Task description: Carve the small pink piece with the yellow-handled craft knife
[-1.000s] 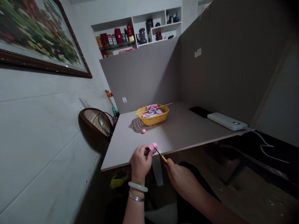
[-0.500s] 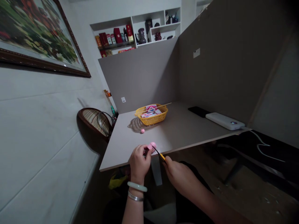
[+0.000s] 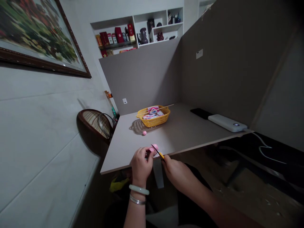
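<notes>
Gripping a yellow-handled tool (image 3: 161, 155), the right hand (image 3: 176, 172) faces the left hand (image 3: 142, 163) pinching a pink lump (image 3: 151, 149), printed packets (image 3: 152, 116) illegible.

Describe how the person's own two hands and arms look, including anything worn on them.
The left hand is ungloved, with a smooth, thick, pale green bangle and a silver bangle nearer the elbow. The right hand is ungloved too, with no bangle or sleeve visible.

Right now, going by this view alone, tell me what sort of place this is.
Probably a room in a home: a framed painting hangs on the wall, and a built-in shelf displays a vase and boxes.
</notes>
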Action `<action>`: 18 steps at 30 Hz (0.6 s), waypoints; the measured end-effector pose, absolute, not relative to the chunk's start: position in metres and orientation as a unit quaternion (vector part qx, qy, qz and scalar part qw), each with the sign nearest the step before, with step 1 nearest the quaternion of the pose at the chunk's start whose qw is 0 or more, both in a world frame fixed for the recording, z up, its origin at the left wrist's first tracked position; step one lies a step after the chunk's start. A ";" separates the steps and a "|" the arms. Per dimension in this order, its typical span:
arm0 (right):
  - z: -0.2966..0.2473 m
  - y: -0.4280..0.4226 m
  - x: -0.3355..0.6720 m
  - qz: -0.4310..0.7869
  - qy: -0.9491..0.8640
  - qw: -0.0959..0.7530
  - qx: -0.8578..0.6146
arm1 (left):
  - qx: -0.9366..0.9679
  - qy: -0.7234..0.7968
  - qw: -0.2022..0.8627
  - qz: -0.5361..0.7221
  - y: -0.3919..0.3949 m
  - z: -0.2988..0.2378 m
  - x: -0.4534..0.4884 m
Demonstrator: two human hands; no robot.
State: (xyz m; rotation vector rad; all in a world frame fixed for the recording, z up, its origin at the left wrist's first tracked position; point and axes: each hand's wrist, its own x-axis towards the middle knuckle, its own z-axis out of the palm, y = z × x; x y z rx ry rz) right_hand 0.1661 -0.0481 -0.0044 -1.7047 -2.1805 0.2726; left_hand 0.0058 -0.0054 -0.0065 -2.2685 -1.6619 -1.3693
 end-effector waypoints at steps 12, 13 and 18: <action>-0.023 -0.062 0.178 0.143 -0.769 0.225 -0.581 | -0.728 -0.533 0.029 -0.431 -0.011 -0.001 0.009; -0.023 -0.062 0.178 0.146 -0.769 0.228 -0.580 | -0.727 -0.533 0.033 -0.431 -0.010 -0.001 0.009; -0.020 -0.060 0.176 0.142 -0.775 0.219 -0.575 | -0.731 -0.522 0.027 -0.439 -0.008 -0.004 0.007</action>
